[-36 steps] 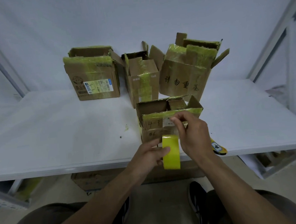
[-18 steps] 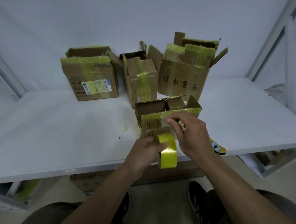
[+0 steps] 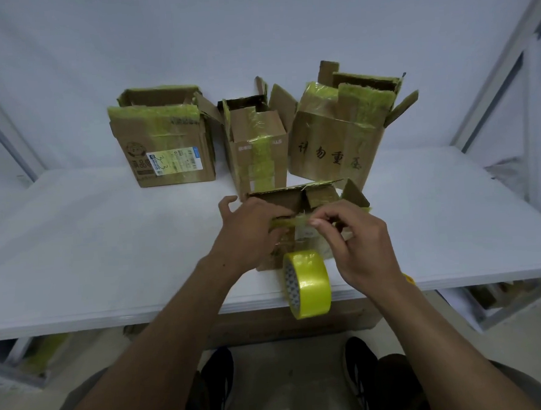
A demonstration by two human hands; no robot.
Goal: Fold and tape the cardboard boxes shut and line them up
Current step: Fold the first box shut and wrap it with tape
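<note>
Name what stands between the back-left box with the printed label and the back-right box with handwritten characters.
A narrower open box, yellow tape running down its front, between the labelled box and the handwritten box; head view.

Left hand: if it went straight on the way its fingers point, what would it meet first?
The small open box directly ahead; the left hand seems to touch its front, though depth is unclear.
</note>
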